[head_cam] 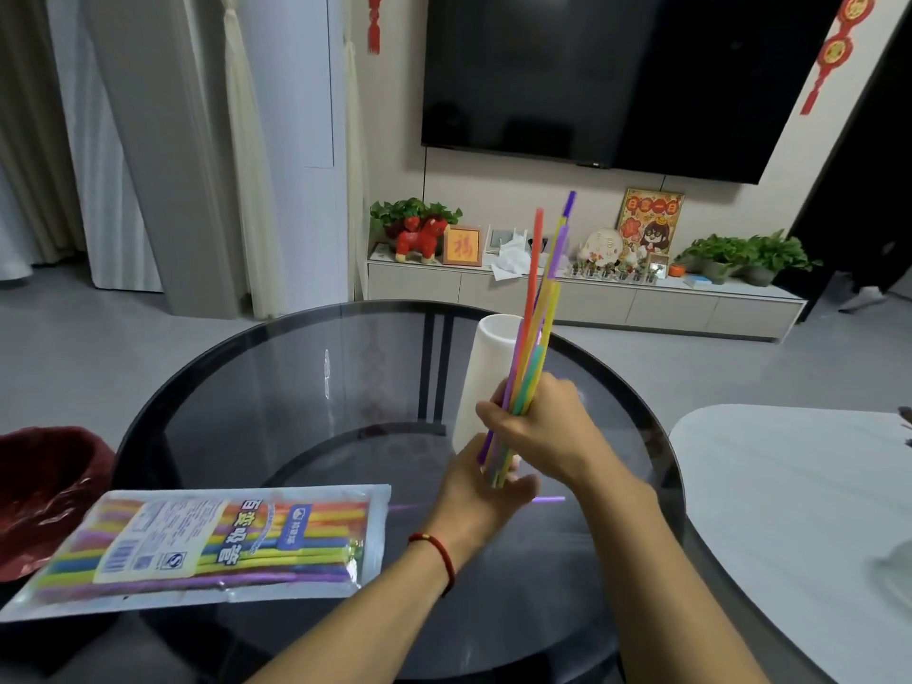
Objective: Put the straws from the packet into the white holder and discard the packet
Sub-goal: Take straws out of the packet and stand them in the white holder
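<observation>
My right hand grips a bunch of coloured straws, held nearly upright in front of the tall white holder. The bunch's lower ends rest against the palm of my left hand, which is cupped open beneath them. On the glass table lies the clear straw packet, at the front left, with several straws still inside. One purple straw lies loose on the glass, partly hidden behind my left hand.
The round dark glass table fills the middle. A dark red bin stands at its left edge. A white table adjoins on the right. A TV cabinet with plants and ornaments lines the far wall.
</observation>
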Demonstrator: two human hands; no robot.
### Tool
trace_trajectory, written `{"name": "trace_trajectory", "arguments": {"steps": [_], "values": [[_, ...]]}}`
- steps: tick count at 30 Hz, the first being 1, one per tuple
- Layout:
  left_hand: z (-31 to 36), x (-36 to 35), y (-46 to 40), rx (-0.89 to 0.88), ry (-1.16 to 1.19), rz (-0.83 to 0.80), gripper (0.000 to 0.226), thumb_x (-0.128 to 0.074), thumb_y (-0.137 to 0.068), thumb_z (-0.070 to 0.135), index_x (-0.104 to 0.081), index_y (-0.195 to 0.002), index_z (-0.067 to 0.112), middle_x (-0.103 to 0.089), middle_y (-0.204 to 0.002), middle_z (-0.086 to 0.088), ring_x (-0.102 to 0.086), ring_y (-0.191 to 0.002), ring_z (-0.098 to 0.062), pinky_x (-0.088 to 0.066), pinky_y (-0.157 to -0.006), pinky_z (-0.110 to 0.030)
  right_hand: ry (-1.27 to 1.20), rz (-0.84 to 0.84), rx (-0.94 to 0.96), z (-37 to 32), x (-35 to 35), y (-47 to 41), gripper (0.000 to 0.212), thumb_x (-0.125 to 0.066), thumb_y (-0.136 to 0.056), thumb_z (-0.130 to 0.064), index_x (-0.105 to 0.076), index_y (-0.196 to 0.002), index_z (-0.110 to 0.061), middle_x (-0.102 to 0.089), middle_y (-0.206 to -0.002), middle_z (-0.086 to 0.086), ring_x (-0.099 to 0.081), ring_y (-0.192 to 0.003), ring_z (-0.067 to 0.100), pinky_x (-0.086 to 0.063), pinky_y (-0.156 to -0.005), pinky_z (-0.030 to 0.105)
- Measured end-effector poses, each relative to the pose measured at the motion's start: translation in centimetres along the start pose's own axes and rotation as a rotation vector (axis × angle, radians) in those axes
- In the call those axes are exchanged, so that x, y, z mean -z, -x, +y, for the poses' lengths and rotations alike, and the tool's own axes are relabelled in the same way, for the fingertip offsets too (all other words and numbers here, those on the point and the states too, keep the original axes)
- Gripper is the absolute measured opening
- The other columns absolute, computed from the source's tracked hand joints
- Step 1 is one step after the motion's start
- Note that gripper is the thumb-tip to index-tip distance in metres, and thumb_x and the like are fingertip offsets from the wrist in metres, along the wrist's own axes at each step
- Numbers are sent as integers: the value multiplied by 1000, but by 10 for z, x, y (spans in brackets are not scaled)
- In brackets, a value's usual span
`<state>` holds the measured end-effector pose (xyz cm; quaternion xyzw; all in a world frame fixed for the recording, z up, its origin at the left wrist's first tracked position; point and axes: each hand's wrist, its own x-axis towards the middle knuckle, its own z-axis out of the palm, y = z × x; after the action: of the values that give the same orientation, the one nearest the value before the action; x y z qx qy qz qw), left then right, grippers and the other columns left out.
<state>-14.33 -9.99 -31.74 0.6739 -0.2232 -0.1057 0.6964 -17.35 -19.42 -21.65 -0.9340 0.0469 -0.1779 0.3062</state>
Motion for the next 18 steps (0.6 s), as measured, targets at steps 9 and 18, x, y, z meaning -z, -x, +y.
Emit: {"name": "trace_trajectory", "arguments": {"steps": [9, 18], "values": [[-4, 22, 23, -22, -52, -31, 46, -77, -80, 22, -60, -123, 23, -70, -108, 8, -67, -106, -7, -57, -80, -22, -26, -139, 32, 12, -18, 28, 20, -72, -91, -32, -73, -88, -13, -75, -83, 11, -75, -77, 24, -64, -72, 45], [4, 8, 33, -13, -239, 68, 11, -71, -85, 19, -62, -87, 26, -70, -63, 5, -71, -59, -12, -55, -53, -22, -181, 105, 205, -23, 1, 36, 27, -68, -83, -41, -67, -79, -14, -65, -72, 1, -68, -66, 20, -60, -59, 42]]}}
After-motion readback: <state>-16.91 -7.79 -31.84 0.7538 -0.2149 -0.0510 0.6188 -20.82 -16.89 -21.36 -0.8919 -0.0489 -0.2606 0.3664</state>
